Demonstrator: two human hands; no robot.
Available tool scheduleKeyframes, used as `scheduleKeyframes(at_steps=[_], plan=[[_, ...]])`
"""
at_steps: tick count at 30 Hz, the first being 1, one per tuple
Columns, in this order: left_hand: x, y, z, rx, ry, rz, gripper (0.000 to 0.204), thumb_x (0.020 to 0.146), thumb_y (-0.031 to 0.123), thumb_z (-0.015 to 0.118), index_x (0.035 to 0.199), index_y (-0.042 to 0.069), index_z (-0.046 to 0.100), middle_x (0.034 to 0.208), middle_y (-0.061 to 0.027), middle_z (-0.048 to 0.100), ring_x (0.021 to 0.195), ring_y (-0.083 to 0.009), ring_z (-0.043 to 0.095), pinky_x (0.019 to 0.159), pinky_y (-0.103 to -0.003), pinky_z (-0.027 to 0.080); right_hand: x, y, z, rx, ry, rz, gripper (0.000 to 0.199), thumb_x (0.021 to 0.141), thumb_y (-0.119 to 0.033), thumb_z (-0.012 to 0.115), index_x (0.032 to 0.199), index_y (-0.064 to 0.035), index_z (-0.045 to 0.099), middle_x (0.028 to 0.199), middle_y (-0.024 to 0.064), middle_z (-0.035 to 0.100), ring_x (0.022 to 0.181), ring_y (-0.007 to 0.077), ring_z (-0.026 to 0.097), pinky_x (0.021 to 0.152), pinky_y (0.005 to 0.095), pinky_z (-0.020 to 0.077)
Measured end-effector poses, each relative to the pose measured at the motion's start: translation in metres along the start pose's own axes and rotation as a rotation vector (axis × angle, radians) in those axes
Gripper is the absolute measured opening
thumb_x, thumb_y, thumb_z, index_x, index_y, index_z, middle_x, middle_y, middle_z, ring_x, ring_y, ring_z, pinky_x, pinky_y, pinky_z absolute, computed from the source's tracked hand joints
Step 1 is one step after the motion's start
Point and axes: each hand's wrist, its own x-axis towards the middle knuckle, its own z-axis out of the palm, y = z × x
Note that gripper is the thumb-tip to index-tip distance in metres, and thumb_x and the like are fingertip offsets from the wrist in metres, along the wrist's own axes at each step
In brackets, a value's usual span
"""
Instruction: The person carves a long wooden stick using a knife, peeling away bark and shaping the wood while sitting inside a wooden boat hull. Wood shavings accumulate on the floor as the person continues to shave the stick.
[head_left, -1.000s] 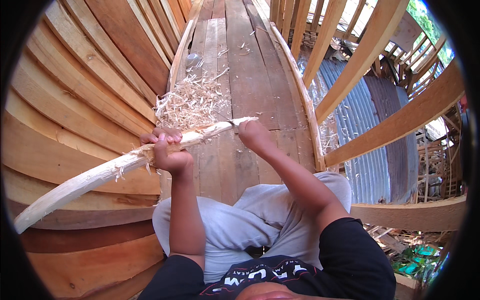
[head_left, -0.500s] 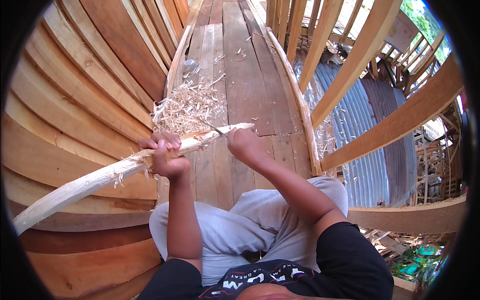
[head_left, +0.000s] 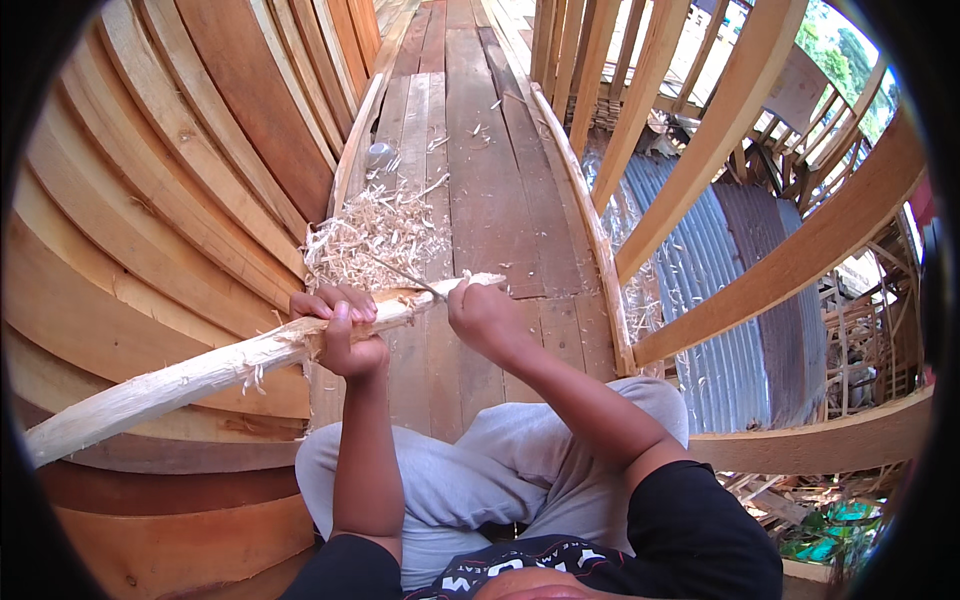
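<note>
In the head view, the left hand (head_left: 340, 325) is wrapping its fingers tightly around a long pale wooden pole (head_left: 200, 375), gripping it near its far end. The pole is lying at a slant, running from the lower left of the picture up to its tip above the person's knees. The right hand (head_left: 487, 318) is closing around the handle of a thin knife (head_left: 400, 272), pressed right beside the pole's tip; the blade is pointing left and away, over the pole. Just beyond the hands, a heap of wood shavings (head_left: 375, 235) is lying on the plank floor (head_left: 490, 180). Curved wooden planks (head_left: 150, 200) are rising on the left, and 1 row of bare wooden ribs (head_left: 700, 140) is standing on the right, with corrugated metal sheeting (head_left: 740, 290) showing behind them.
</note>
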Motion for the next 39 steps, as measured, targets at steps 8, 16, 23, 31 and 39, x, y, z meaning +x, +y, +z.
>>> scheduleKeyframes(at_steps=[8, 16, 23, 31, 39], plan=[[0.0, -0.002, 0.003, 0.018, 0.003, 0.01, 0.021, 0.073, -0.001, 0.051, 0.082, 0.009, 0.035, 0.06, -0.005, 0.041, 0.049, -0.0126, 0.041, 0.049, -0.025, 0.042, 0.029, 0.053, 0.012, 0.005, 0.016, 0.137, 0.049, 0.093, -0.03, 0.031, 0.094, 0.0022, 0.068, 0.099, 0.0279, 0.065, 0.097, 0.0435, 0.062, 0.086, 0.0506, 0.0475], [-0.002, -0.004, 0.013, -0.007, -0.012, -0.005, 0.021, 0.073, -0.001, 0.051, 0.083, 0.009, 0.035, 0.06, -0.0048, 0.041, 0.049, -0.0126, 0.041, 0.049, -0.026, 0.043, 0.052, 0.099, 0.02, -0.005, 0.045, 0.153, 0.049, 0.093, -0.033, 0.032, 0.097, 0.002, 0.067, 0.102, 0.0266, 0.065, 0.1, 0.0427, 0.061, 0.089, 0.0509, 0.0462], [-0.002, 0.002, 0.01, 0.022, -0.021, 0.002, 0.021, 0.073, 0.0, 0.051, 0.083, 0.01, 0.035, 0.06, -0.0042, 0.041, 0.05, -0.0126, 0.042, 0.049, -0.025, 0.042, 0.019, 0.028, 0.01, 0.074, 0.001, 0.148, 0.048, 0.093, -0.032, 0.032, 0.1, 0.0012, 0.066, 0.107, 0.0249, 0.064, 0.1, 0.0422, 0.062, 0.09, 0.0507, 0.0461], [-0.001, 0.002, 0.005, 0.011, -0.053, -0.008, 0.02, 0.074, 0.001, 0.052, 0.083, 0.01, 0.036, 0.061, -0.0035, 0.042, 0.05, -0.0124, 0.043, 0.05, -0.025, 0.042, 0.028, 0.05, 0.021, 0.05, 0.013, 0.076, 0.05, 0.093, -0.031, 0.031, 0.095, 0.0039, 0.066, 0.103, 0.0269, 0.064, 0.097, 0.0439, 0.061, 0.089, 0.0512, 0.0457], [0.0, -0.008, 0.013, -0.027, -0.116, -0.006, 0.02, 0.075, -0.001, 0.051, 0.083, 0.009, 0.035, 0.06, -0.0052, 0.041, 0.05, -0.0131, 0.043, 0.049, -0.025, 0.042, 0.065, 0.126, 0.03, 0.038, 0.058, 0.1, 0.051, 0.094, -0.031, 0.032, 0.088, 0.0083, 0.064, 0.097, 0.0316, 0.063, 0.094, 0.0474, 0.06, 0.089, 0.0514, 0.0457]])
